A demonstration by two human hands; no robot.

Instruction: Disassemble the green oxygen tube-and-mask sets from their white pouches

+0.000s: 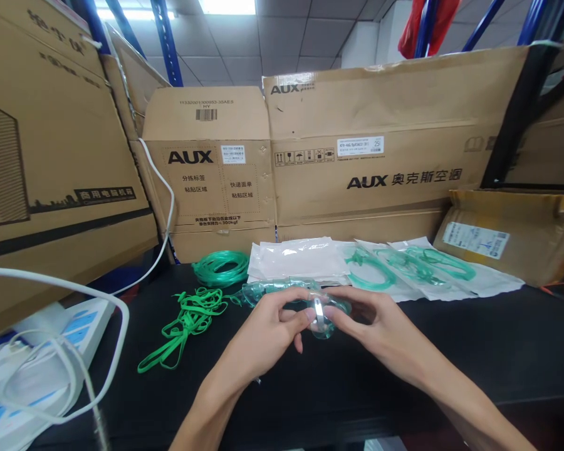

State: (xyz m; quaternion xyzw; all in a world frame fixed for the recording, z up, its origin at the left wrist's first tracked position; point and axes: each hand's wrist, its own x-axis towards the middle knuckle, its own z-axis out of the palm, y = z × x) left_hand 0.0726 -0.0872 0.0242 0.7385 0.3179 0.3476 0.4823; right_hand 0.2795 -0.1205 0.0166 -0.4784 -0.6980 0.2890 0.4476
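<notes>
Near the middle of the black table, my left hand (275,321) and my right hand (380,319) grip a see-through green plastic oxygen mask (328,331) from both sides. A shiny metal nose strip (318,314) stands upright on the mask, with both thumbs pressed against it. My fingers cover much of the mask. Just behind my left hand lie more see-through green masks (267,289), partly hidden. To the left is a tangle of flat green elastic straps (190,322). A coil of green tubing (220,269) rests behind the straps.
White pouches (301,260) lie stacked at the back. Beside them are see-through packets with green tubing (408,266). Cardboard boxes (310,188) wall the rear. A white cable (117,307) loops over a power strip (89,326) on the left, and a taped carton (512,232) stands right.
</notes>
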